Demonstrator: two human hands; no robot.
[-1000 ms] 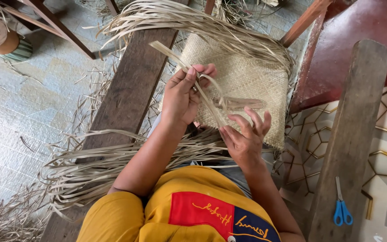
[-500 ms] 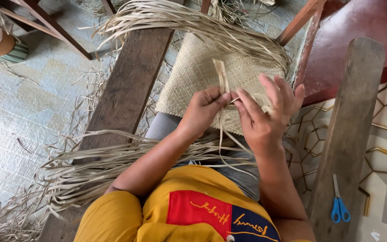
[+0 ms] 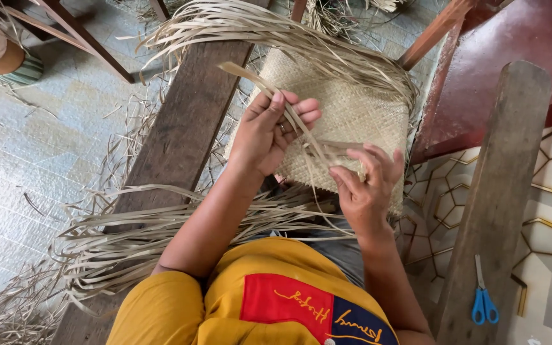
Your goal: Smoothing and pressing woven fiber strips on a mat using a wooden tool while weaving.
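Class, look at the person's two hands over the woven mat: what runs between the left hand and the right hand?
In the head view, a pale leaf strip spans from the left hand to the right hand, above the woven mat.

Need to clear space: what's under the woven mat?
The mat lies across the lap, its left edge by the plank. Loose strips spill out below it. Both hands cover its near part; what is beneath is hidden.
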